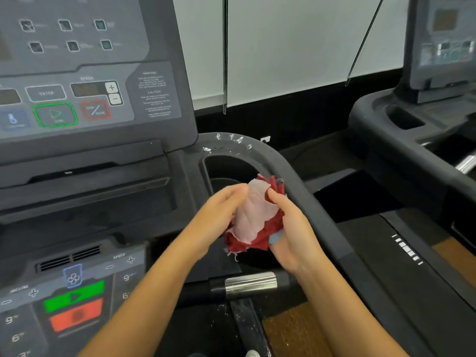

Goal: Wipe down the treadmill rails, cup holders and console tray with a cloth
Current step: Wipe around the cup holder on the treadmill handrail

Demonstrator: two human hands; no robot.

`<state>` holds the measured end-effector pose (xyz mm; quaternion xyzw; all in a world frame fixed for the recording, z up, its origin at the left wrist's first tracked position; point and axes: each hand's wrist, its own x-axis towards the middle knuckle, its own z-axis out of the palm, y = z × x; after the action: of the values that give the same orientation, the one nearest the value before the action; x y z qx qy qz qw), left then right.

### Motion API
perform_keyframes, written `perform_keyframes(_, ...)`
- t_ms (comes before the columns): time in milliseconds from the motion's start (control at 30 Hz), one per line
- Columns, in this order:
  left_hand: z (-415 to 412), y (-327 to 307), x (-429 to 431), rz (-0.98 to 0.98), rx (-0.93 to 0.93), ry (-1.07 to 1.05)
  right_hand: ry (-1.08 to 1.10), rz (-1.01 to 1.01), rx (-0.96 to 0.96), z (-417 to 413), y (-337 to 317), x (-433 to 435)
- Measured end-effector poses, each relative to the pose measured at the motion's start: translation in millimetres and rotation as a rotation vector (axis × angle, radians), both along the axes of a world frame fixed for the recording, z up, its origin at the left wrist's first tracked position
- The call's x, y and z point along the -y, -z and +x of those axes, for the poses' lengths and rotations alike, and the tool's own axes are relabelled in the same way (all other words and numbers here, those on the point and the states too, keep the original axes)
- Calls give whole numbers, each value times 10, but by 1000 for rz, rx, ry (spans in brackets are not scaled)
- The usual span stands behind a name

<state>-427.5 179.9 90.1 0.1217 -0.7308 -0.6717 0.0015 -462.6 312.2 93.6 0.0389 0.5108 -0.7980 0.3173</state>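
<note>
Here, both hands hold a bunched cloth [253, 217], red with a pale pink layer: the left hand [219, 215] pinches its left edge, the right hand [288, 228] clasps its right side. Just beyond lies the cup holder [226, 168], bordered by the curved rail [304, 191] flecked white, then the console [77, 73].

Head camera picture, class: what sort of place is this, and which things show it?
Probably a gym: a treadmill console with speed buttons, a curved black rail, and a second machine alongside.
</note>
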Motion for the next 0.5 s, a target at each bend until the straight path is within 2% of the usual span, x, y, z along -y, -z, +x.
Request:
perform_keyframes(67, -17, 52, -196, -34, -47, 81, -136, -70, -58, -18, -28, -66)
perform_keyframes(133, -40, 115, -331, -92, -47, 42, -244, -117, -61, -69, -9, -113)
perform_keyframes(333, -103, 106, -490, 47, -149, -119, -425, -119, -87, -345, 21, -233)
perform_keyframes(400, -126, 106, -440, 189, -119, -182, -457, -80, -120, -449, -9, -258)
perform_keyframes(500, -162, 130, -324, 567, -40, -272, -442, 115, -281, -614, -14, -254)
